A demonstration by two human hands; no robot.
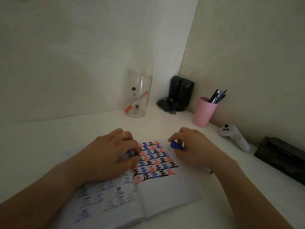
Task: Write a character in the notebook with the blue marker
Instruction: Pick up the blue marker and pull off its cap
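An open notebook lies on the white desk in front of me. The upper part of its right page is filled with rows of the same character in black, red and blue. My left hand presses down on the left page near the spine, fingers curled, a gold ring on one finger. My right hand hovers at the page's upper right corner, closed around the blue marker. Only the marker's blue end shows, pointing left out of the fingers; whether it is capped cannot be told.
A clear jar holding a red and a black marker stands at the back. Nearby are a black device with a cable and a pink cup of pens. To the right lie a white controller and a black box.
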